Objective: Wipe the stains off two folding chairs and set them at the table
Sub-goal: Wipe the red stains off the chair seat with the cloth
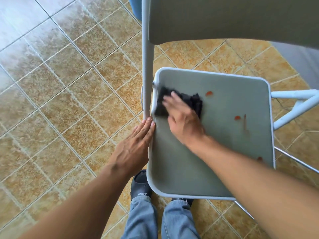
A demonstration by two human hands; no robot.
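Observation:
A grey folding chair stands unfolded in front of me, its seat rimmed in pale grey and its backrest at the top. Orange-red stains dot the seat's right half, with a brownish streak among them. My right hand presses a black cloth flat onto the seat's far left corner; hand and cloth are motion-blurred. My left hand lies flat with fingers together against the seat's left edge, fingertips touching the chair's upright tube.
The floor is tan tile, paler and washed out at the top left. White frame tubes stick out to the right of the seat. My feet in black slides stand at the seat's near edge. Something blue shows behind the backrest.

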